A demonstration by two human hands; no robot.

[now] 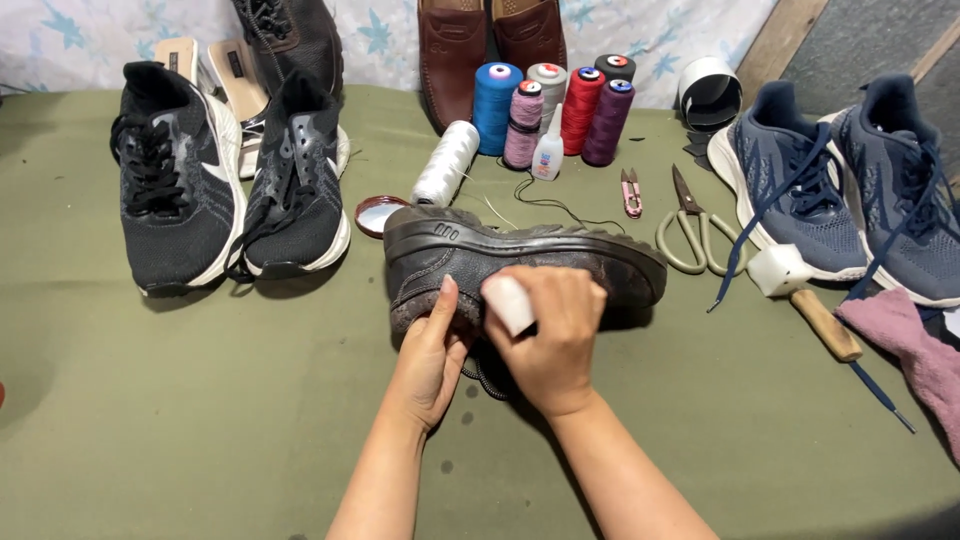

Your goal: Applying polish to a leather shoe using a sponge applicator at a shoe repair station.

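The left hand (432, 345) steadies the grey shoe (520, 262) lying on its side with fingers flat against it, while the right hand (553, 330), fingers curled, presses a small white block (508, 303) to it.

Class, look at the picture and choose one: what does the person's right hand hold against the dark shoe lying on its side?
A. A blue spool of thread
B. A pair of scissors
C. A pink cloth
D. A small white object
D. The right hand grips a small white object pressed against the dark shoe, while the scissors, blue spool and pink cloth lie untouched on the table.
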